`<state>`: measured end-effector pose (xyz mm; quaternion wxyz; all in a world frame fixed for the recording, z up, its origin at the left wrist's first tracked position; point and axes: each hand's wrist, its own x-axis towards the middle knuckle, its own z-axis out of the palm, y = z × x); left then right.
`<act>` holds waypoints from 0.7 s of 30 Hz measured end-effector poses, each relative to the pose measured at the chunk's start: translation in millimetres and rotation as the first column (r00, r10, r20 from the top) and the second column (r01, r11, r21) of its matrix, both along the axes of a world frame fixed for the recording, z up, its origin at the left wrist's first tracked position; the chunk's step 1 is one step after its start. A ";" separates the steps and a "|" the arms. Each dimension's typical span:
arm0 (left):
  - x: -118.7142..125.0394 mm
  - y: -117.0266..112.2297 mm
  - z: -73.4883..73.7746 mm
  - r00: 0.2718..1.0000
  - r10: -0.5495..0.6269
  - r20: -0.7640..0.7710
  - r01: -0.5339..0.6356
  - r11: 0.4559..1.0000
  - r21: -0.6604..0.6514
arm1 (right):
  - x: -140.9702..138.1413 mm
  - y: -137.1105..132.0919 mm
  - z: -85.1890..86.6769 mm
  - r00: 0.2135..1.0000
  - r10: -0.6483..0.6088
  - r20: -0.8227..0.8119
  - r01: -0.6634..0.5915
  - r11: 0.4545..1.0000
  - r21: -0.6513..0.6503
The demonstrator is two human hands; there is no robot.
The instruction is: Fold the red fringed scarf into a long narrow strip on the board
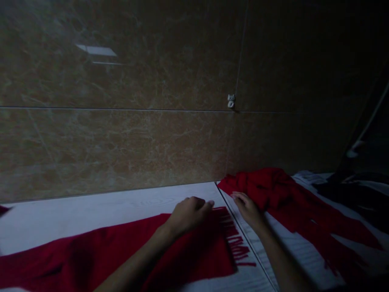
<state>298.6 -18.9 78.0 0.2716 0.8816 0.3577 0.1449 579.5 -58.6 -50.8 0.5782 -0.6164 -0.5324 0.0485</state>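
Note:
A red fringed scarf (194, 255) lies stretched along the white tabletop, with its fringe (234, 239) at the right end. My left hand (188, 213) is over the scarf's far edge, close to the fringe. Its fingers curl down and the thumb points right; whatever may be under the fingers is hidden. To the right, my right hand (246, 207) has its fingers stretched out, with no cloth visible in them. It is beside a crumpled heap of red cloth (267, 186), whose fringed end spreads toward the lower right.
A tiled wall (136, 150) rises behind the white tabletop (121, 202). On it is a small white cat-shaped hook (231, 101). A seam runs across the tabletop between the two red pieces. Dark cloth (352, 198) lies at the far right. The light is dim.

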 end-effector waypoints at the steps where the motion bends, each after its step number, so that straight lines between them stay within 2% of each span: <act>1: -8.2 5.6 -1.1 0.999 0.020 0.031 -0.020 1.000 0.013 | -0.2 -0.5 0.0 1.000 0.001 0.006 -0.001 1.000 -0.006; 3: -32.8 16.0 -1.3 0.997 0.030 0.065 -0.034 0.998 0.047 | -0.5 -1.1 0.3 1.000 0.000 0.018 0.000 1.000 -0.020; 5: -64.7 20.3 -1.9 0.999 0.016 0.035 -0.018 0.997 0.070 | -0.7 -1.3 1.4 1.000 -0.008 0.029 0.009 0.999 -0.036; 10: -157.9 12.6 -9.1 0.996 0.083 -0.022 -0.081 0.995 0.065 | -13.4 -5.1 12.1 0.995 -0.035 0.098 0.046 0.992 -0.116; 13: -219.0 18.6 -5.6 0.972 0.233 -0.006 -0.233 0.972 0.014 | -51.8 -15.7 23.5 0.986 -0.033 0.165 0.063 0.982 -0.179; 16: -278.0 31.3 1.9 0.917 0.397 0.035 -0.397 0.918 0.001 | -114.8 -30.8 29.6 0.951 0.014 0.307 0.060 0.971 -0.233; 19: -326.8 36.7 4.2 0.874 0.475 0.101 -0.483 0.872 0.083 | -168.5 -41.8 24.0 0.859 0.123 0.496 0.078 0.928 -0.365; 21: -353.1 33.6 3.1 0.844 0.518 0.138 -0.536 0.823 0.189 | -182.6 -42.6 15.9 0.795 0.210 0.570 0.100 0.880 -0.465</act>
